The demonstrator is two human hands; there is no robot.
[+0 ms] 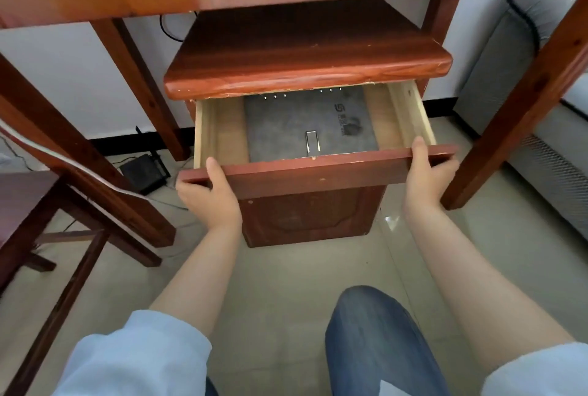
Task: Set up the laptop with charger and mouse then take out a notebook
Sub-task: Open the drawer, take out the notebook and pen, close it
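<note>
both hands grip the drawer front [318, 170]: my left hand [208, 195] curls over its left end, thumb on top; my right hand [428, 173] clamps its right end. between them, the grey notebook [308, 123] lies flat on the drawer floor, toward the front edge.

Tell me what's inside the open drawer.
A grey notebook with a metal clip lies flat in the drawer. Its far end and the drawer's back are hidden under the cabinet top.
</note>
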